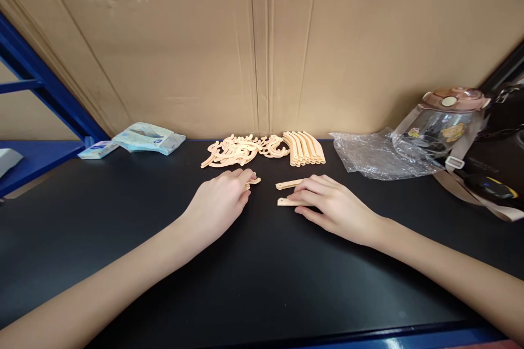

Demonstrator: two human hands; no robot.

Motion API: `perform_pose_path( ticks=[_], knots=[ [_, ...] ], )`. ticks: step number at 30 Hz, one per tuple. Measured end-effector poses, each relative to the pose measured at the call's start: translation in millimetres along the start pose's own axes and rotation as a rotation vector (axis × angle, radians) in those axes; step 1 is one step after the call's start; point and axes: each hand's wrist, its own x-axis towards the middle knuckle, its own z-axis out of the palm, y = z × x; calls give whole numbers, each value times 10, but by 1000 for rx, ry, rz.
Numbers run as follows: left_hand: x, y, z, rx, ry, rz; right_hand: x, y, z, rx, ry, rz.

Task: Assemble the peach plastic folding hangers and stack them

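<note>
Head view: our right hand [341, 210] covers part of two pale strips [285, 202], whose ends poke out left of its fingers; we cannot tell whether those fingers grip or merely rest; our left hand [216, 202] has its fingers closed on a small curved piece [255, 180], jutting right of the fingertips; beyond the left fingers we see a heap of curved pieces [235, 151]; beyond the right fingers, a stack of strips [305, 148], with a clear plastic bag [364, 155] farther right.

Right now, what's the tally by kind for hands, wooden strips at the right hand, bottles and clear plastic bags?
Hands: 2 (left hand, right hand)
Wooden strips at the right hand: 2
Bottle: 1
Clear plastic bag: 1
Total: 6
</note>
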Motion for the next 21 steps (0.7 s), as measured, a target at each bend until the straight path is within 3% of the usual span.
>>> perform_pose_path(
  ticks=[8,15,17,21],
  knots=[
    [-19,-29,3,40,39,-33,0,-16,23,91,23,-17],
    [-20,44,-71,48,206,144,-3,-52,36,117,104,-55],
    [-41,76,-93,5,170,186,-3,-70,22,118,106,-55],
    [-74,104,-128,-156,-30,277,-3,-101,0,108,125,-52]
  ],
)
